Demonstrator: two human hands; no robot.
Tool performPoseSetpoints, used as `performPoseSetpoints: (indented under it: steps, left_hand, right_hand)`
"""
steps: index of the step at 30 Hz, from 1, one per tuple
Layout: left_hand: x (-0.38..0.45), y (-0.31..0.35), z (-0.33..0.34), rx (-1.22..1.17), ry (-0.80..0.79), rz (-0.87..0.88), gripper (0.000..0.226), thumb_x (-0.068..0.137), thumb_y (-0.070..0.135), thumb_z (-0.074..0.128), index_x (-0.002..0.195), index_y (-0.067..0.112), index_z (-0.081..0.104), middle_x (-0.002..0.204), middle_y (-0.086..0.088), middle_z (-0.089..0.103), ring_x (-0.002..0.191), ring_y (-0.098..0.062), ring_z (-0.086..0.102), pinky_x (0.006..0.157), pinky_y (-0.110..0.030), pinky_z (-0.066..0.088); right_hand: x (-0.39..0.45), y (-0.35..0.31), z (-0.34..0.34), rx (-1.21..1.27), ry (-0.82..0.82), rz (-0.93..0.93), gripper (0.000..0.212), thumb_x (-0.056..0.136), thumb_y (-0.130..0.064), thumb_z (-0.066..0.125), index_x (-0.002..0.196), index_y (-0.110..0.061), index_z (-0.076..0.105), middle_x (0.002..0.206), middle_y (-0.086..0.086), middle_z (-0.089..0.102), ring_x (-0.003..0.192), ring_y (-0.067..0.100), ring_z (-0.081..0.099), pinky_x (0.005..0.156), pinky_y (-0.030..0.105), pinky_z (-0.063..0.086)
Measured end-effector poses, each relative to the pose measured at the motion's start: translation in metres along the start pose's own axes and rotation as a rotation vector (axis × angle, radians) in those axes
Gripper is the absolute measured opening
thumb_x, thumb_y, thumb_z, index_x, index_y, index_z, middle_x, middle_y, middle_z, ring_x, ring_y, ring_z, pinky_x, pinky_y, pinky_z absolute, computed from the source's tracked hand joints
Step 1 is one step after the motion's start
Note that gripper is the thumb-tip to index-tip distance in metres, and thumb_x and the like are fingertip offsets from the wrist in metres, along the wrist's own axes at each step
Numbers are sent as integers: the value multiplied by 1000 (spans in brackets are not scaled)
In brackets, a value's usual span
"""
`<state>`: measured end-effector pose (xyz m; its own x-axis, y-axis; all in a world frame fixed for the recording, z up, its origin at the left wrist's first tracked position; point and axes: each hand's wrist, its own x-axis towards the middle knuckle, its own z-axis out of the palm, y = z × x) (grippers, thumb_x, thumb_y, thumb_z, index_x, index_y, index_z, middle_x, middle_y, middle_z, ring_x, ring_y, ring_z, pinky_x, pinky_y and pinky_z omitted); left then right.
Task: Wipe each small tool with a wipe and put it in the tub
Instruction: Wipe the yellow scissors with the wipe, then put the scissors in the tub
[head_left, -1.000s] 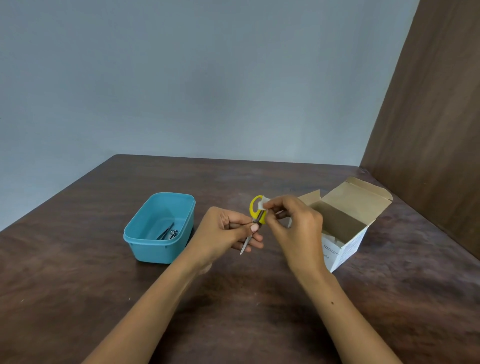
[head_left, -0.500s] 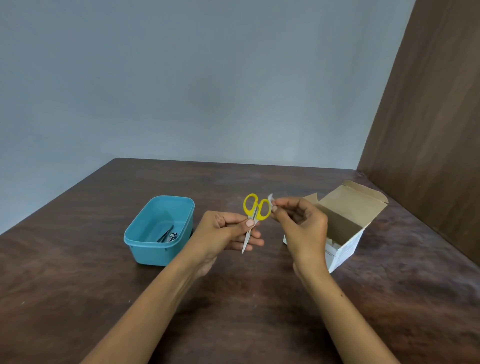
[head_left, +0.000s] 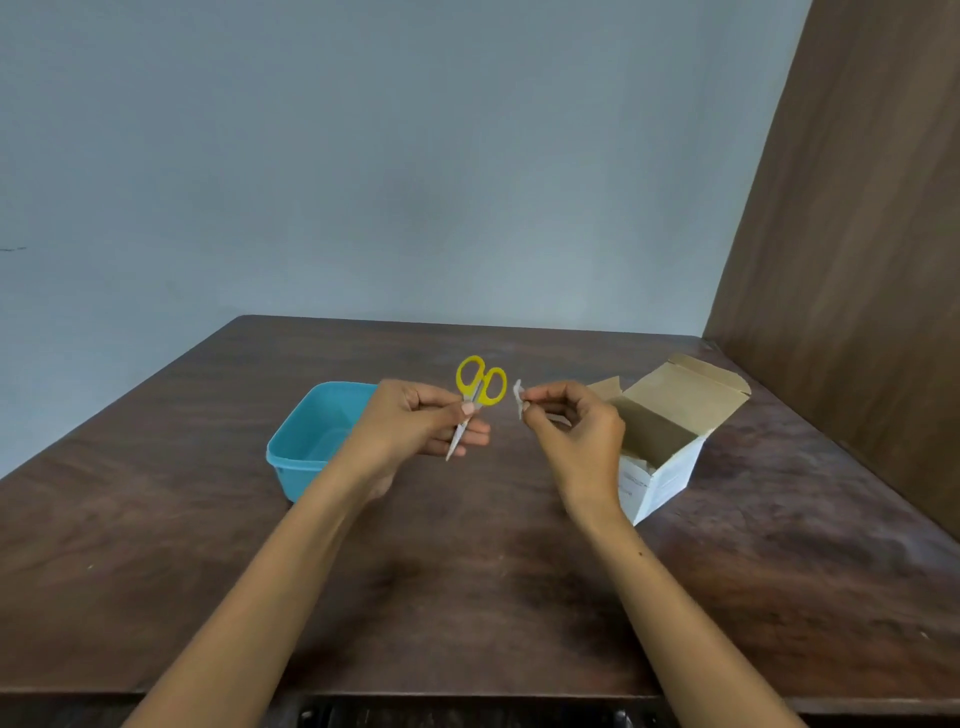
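Note:
My left hand (head_left: 410, 431) grips small scissors (head_left: 480, 387) with yellow handles by the blades, handles up and tips pointing down, above the table's middle. My right hand (head_left: 576, 431) pinches a small white wipe (head_left: 518, 397) just right of the scissors, apart from them. The teal tub (head_left: 306, 441) stands on the table behind my left hand, which hides its right part and its contents.
An open cardboard box (head_left: 670, 441) with raised flaps sits right of my right hand on the dark wooden table (head_left: 467, 571). A brown wooden panel (head_left: 857, 260) walls the right side. A grey wall stands behind the table.
My right hand has drawn the wipe off the scissor handles and moved right, opening a gap. My left hand now covers part of the tub.

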<state>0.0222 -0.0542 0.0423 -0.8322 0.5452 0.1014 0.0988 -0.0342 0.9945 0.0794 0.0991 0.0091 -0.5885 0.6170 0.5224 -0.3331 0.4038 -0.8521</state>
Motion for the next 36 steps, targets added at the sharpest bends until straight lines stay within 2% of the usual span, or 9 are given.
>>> performPoseSetpoints:
  steps: [4,9,17,21,23,26,30,34,36]
  left_hand:
    - [-12,18,-24,40,88,16,8,86,7,65,87,1,70,75,-9,75,69,-18,74,54,-21,55]
    - [-16,32,-63,81,196,-24,8,82,5,68,87,-1,68,66,-7,74,63,-16,73,54,-21,57]
    - [-4,17,-87,353,306,-156,9,78,-6,70,82,-11,64,56,-12,66,43,-11,66,44,-18,53]
    - [7,3,-91,493,361,-185,7,76,-2,74,76,-4,67,61,-15,68,46,-13,67,58,-25,59]
    - [9,-5,-90,571,390,-143,7,76,-1,74,73,-1,68,63,-16,70,49,-16,66,63,-27,59]
    - [10,-13,-85,649,416,-57,6,77,-1,73,73,0,69,62,-15,68,43,-8,64,54,-20,57]
    - [10,-18,-75,785,474,39,5,81,6,71,79,1,72,76,-15,70,70,-23,67,73,-34,56]
    - [0,-16,-53,868,586,290,11,87,11,63,84,6,72,81,-6,71,77,-19,65,74,-34,53]
    - [-7,-16,-33,836,589,426,12,89,11,60,89,8,72,85,0,72,76,-12,63,71,-26,48]
  right_hand:
    - [-9,-5,6,-118,-126,-101,14,76,3,67,75,-11,68,70,-10,65,64,-1,62,62,9,47]
    - [-19,-21,21,-198,-264,-216,9,77,-2,68,74,-10,68,71,-6,66,70,4,64,62,13,52]
    - [-25,-6,33,-219,-253,-258,5,77,-2,69,76,-7,70,76,0,69,73,5,64,62,13,52]
    - [-23,-2,30,-220,-234,-217,13,74,4,67,74,-9,70,70,-13,64,72,4,64,60,8,49]
    - [-21,-1,28,-221,-228,-207,12,74,2,68,73,-10,69,69,-14,64,70,4,64,59,8,48]
    - [-21,1,28,-226,-224,-212,12,74,0,69,73,-11,69,69,-12,65,71,4,64,60,11,50]
    - [-19,2,28,-247,-223,-221,12,74,0,69,74,-12,69,71,-11,65,72,4,64,62,14,52]
    - [-19,4,28,-253,-207,-216,13,73,2,68,73,-12,69,70,-12,64,70,5,64,62,13,51]
    - [-18,5,27,-270,-187,-203,13,74,0,68,74,-12,69,72,-9,66,67,5,64,62,11,50]
